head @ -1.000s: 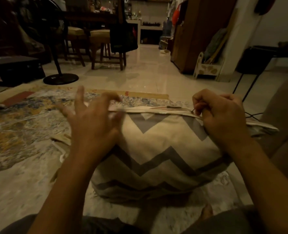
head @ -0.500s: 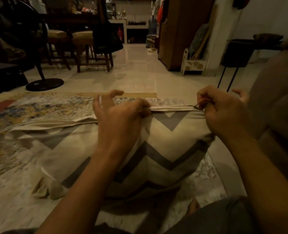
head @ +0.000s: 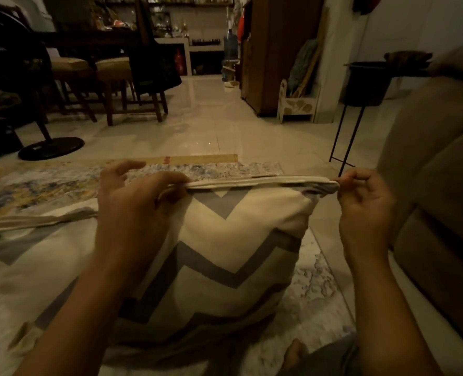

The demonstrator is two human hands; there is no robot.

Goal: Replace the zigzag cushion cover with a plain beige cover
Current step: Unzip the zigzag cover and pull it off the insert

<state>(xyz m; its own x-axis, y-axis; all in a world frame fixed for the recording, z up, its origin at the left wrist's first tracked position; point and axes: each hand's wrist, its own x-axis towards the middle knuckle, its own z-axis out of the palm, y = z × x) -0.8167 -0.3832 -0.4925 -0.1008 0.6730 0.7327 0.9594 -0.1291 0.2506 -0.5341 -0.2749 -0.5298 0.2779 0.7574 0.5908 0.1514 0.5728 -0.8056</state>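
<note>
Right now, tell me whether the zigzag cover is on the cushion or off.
On: the zigzag cover bulges, stuffed; left hand and right hand pinch its top edge.

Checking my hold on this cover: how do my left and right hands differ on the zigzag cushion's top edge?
The left hand pinches the top edge partway along; the right hand pinches its end corner. The left hand lies over the zigzag cover front; the right hand sits beside it. Both pinch the same edge, stretched between them.
</note>
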